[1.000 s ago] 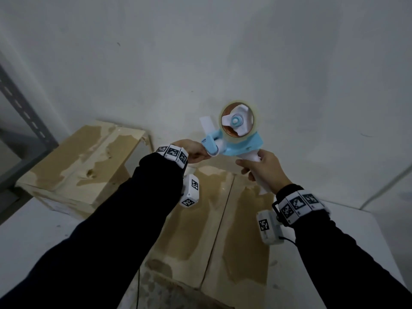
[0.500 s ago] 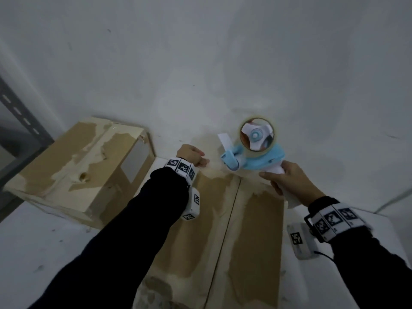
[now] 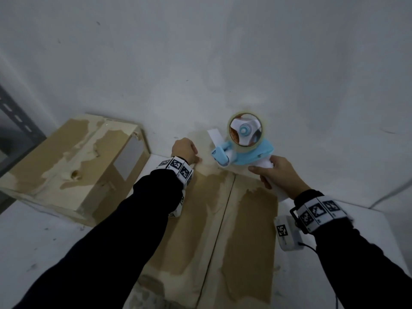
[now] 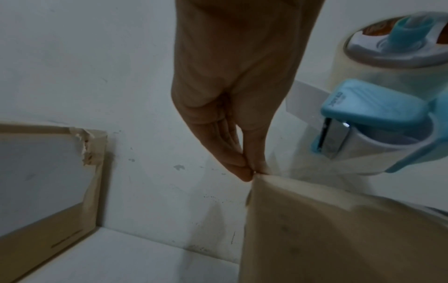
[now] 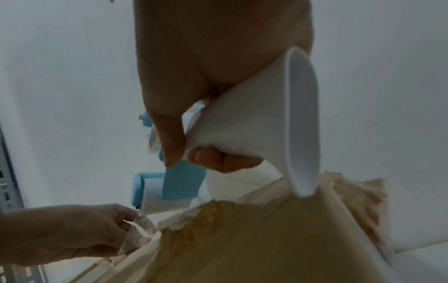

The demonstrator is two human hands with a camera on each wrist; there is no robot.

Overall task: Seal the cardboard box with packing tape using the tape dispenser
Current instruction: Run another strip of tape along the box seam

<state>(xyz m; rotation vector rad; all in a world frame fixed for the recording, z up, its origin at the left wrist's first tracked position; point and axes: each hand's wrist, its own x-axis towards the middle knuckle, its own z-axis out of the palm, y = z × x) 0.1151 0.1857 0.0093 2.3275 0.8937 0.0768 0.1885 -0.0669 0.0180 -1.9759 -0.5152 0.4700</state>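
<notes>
Anchoring step: the free tape end [image 4: 274, 168] was being fixed at the far edge of the cardboard box [image 3: 256, 219], near the upper centre of the head view.
Left hand [image 3: 184, 150]: thumb and forefinger tip were closed together in a pinch on the clear tape end, right at the box's far corner; the remaining fingers lay folded alongside.
Right hand [image 3: 278, 177]: fingers and thumb were wrapped round the white handle of the tape dispenser [image 3: 240, 148], fully closed on it.
Dispenser position: the blue-and-white body sat just above the box's far edge at centre right of the head view, roller end toward the left hand, tape roll uppermost.
Box position: it filled the lower centre of the head view, flaps closed, with the centre seam [image 3: 220, 230] running from far edge to near edge; no fresh tape was visible along it.
Second box [image 3: 73, 166]: it stood at middle left, well apart from the work.
Progress, judged: early; seam not yet covered.
Recommended practice: press the tape end flat over the far edge, in line with the seam, before drawing; keep the roller down on the cardboard and pull straight toward the near edge.
Risk, judged: the tape end sat left of the seam, so the strip could run skewed.
</notes>
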